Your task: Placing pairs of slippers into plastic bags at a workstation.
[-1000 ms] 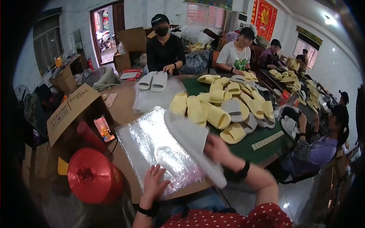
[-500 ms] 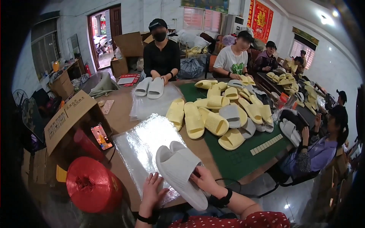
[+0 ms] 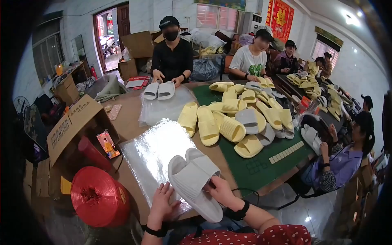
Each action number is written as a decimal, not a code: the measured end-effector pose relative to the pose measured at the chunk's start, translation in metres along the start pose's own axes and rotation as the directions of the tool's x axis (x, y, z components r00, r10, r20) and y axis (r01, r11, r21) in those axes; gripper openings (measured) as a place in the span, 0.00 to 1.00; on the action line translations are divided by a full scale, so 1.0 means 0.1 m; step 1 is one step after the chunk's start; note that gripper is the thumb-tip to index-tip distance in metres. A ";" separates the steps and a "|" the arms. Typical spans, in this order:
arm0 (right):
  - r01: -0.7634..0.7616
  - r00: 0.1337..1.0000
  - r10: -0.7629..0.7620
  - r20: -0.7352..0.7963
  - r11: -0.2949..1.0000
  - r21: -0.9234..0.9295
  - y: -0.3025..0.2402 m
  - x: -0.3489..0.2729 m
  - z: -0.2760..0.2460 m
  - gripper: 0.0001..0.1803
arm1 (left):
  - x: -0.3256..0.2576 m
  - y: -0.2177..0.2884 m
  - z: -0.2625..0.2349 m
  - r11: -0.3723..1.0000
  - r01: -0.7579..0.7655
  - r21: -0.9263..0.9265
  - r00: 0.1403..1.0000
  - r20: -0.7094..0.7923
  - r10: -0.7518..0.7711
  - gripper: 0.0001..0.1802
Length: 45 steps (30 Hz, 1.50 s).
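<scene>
In front of me a pair of pale grey slippers (image 3: 192, 173) is held tilted, one overlapping the other. My right hand (image 3: 222, 192) grips the pair at its right side, with some fingers tucked out of sight by the strap. On the left my left hand (image 3: 164, 201) is open, its fingers apart, over the near edge of a stack of clear plastic bags (image 3: 141, 157). Its fingertips are close beside the slipper's edge; I cannot tell whether they touch it. The shiny bags lie flat beneath the slippers.
Yellow and grey slippers (image 3: 232, 128) are heaped on a green mat (image 3: 257, 169). To my left are a red twine roll (image 3: 98, 198), a cardboard box (image 3: 77, 126) and a phone (image 3: 108, 143). Across the table a co-worker (image 3: 172, 57) handles white slippers (image 3: 158, 90); others sit further right.
My hands and the grey slippers have barely moved. The co-worker opposite has spread their hands to the two sides of the white slippers, which now lie slightly further left.
</scene>
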State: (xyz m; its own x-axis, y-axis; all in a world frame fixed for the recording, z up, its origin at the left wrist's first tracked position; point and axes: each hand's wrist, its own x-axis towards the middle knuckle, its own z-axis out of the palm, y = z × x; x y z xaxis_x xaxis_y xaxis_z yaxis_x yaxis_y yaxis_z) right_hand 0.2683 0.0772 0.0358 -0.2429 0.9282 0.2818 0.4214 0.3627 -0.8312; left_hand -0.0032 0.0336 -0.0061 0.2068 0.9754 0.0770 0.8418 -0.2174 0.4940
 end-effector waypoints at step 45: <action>-0.148 0.989 0.147 0.027 0.950 0.274 -0.01 -0.26 -0.38 0.13 | 0.01 0.02 -0.07 0.995 -0.101 -0.006 0.988 -0.115 0.099 0.23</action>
State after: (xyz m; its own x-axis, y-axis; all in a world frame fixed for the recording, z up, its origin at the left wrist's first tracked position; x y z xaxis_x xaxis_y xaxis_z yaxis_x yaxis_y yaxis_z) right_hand 0.3077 0.0556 0.0474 -0.2023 0.9687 0.1437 0.1971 0.1841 -0.9629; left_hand -0.0048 0.0341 0.0013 0.2307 0.9468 0.2244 0.8137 -0.3142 0.4891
